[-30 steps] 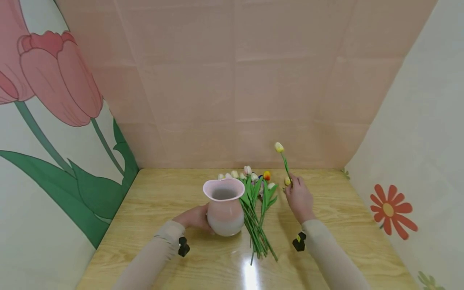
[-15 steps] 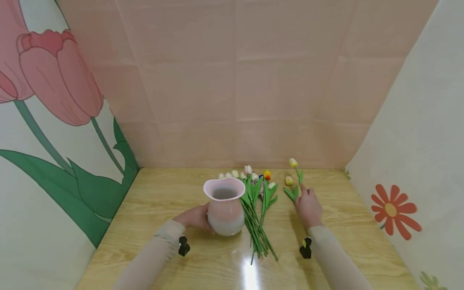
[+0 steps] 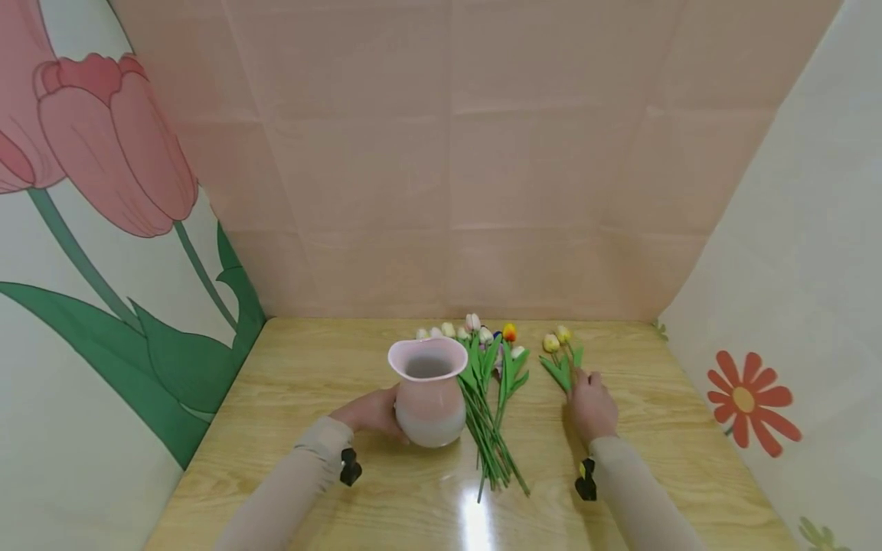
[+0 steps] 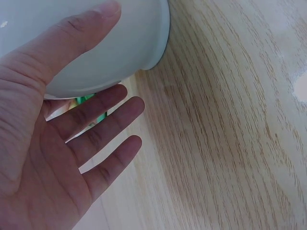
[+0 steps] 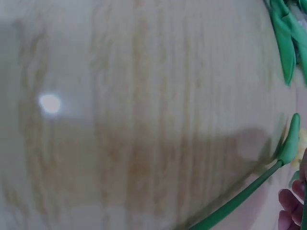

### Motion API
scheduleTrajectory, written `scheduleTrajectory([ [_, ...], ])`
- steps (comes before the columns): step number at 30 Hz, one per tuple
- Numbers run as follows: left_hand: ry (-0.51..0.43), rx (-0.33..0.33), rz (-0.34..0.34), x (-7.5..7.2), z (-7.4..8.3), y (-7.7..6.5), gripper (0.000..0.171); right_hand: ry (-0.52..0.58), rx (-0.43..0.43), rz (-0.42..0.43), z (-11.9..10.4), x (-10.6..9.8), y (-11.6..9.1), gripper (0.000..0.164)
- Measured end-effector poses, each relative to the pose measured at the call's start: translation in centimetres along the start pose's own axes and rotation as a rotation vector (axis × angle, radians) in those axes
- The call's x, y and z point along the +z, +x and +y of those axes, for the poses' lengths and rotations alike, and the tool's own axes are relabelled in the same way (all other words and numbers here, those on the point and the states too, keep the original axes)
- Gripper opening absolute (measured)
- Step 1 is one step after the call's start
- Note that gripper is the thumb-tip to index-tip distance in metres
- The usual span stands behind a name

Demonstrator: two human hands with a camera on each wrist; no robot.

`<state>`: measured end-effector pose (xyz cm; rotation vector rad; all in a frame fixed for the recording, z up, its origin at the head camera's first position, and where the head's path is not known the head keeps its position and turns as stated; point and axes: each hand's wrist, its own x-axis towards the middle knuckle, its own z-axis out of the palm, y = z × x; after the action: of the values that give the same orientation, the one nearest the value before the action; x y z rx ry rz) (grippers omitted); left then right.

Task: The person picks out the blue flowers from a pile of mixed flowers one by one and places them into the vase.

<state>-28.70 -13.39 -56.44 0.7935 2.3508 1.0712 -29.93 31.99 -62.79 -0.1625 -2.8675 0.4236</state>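
A pink-and-white vase with a wide flared rim stands on the wooden table. My left hand holds its left side; in the left wrist view the thumb lies along the glossy wall and the other fingers reach past it, one partly hidden. To the right, my right hand pinches the stem of a yellow tulip low over the table. Beside it lies another yellow tulip with green leaves. In the right wrist view its green stem runs along the table, and the hand shows only at the edge.
Between vase and right hand lies a bunch of tulips, their stems crossing toward the front. Its heads are white, pale pink and orange. The table meets a pink backdrop at the back, with flower-printed panels at both sides.
My right hand has moved right and down with the yellow tulip, bringing its head from high above the table to beside the other yellow tulip. The left hand and vase have stayed put.
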Motion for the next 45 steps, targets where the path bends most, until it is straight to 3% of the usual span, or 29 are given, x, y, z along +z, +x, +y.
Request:
scheduleTrajectory([
  [8,-0.005,-0.020,0.000,-0.1,0.4,-0.2,0.101,-0.012,0.015,-0.076,0.4,0.1,-0.8,0.043],
  [14,0.011,-0.021,0.006,-0.1,0.3,-0.4,0.101,-0.043,-0.024,-0.066,0.8,0.4,-0.9,0.036],
  [20,0.025,-0.025,0.005,-0.1,0.2,-0.3,0.101,-0.041,-0.002,-0.074,0.3,0.0,-0.4,0.039],
  [32,0.018,-0.027,-0.015,-0.2,0.2,-0.3,0.101,-0.001,-0.126,0.052,-5.8,-1.8,0.2,0.053],
  [45,0.000,-0.010,-0.008,-0.1,0.5,-0.2,0.102,0.028,-0.332,0.008,-12.8,-1.0,-1.2,0.065],
])
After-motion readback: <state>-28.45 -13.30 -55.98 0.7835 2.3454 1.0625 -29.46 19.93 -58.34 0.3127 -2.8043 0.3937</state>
